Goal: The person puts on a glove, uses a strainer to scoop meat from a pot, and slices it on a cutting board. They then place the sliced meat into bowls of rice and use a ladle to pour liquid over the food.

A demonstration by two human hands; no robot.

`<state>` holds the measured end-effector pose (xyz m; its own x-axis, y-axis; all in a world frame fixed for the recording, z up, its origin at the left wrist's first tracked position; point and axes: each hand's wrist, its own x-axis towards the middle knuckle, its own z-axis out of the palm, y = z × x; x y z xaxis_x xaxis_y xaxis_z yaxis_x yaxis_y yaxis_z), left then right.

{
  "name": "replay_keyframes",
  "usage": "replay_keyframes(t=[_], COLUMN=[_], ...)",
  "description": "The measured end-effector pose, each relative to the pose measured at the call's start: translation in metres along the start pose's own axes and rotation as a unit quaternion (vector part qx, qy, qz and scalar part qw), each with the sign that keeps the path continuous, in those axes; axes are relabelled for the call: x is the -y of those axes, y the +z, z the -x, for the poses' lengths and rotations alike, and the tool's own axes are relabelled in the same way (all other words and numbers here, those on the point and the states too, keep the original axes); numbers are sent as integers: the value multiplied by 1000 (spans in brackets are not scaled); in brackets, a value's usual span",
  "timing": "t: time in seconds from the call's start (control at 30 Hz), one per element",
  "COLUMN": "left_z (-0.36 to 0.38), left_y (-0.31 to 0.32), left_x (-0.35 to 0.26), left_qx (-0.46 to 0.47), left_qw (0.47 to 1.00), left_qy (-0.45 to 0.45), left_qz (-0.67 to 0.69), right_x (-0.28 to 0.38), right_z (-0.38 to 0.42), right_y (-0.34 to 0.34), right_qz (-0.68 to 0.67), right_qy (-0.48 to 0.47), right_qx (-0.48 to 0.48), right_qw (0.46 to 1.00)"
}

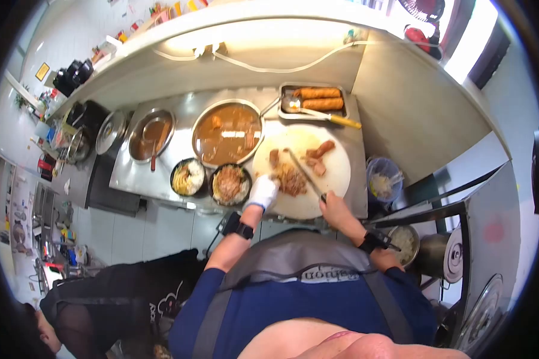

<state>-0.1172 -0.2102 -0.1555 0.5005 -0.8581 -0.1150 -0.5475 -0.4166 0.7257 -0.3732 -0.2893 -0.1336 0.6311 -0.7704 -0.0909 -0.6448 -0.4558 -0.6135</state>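
Steel counter (132, 173) under a shelf; round white cutting board (335, 173) at its near right corner; gloved left hand (262, 192) presses chopped meat (290, 179) at board's near edge; right hand (335, 209) clamped on knife (302, 170), blade across the board; curry pan (227, 133) behind.

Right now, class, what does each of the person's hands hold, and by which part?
The right hand grips a knife by its handle, blade over the white cutting board. The gloved left hand presses on chopped meat, gripping nothing clearly.
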Motion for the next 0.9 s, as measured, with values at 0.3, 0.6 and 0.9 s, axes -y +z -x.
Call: replay_keyframes(t=[0.3,0.6,0.9], left_z=[7,14,29], left_y=[-6,-4,-24], left_x=[14,24,-3], left_qx=[12,23,31], left_qw=[994,982,982], left_qy=[-63,-75,-94], left_qz=[94,174,163], right_x=[34,44,51], right_z=[12,19,18], right_y=[-13,9,22], right_qz=[6,-4,-12], right_qy=[36,6,17], right_qx=[26,38,63], right_qw=[999,999,998])
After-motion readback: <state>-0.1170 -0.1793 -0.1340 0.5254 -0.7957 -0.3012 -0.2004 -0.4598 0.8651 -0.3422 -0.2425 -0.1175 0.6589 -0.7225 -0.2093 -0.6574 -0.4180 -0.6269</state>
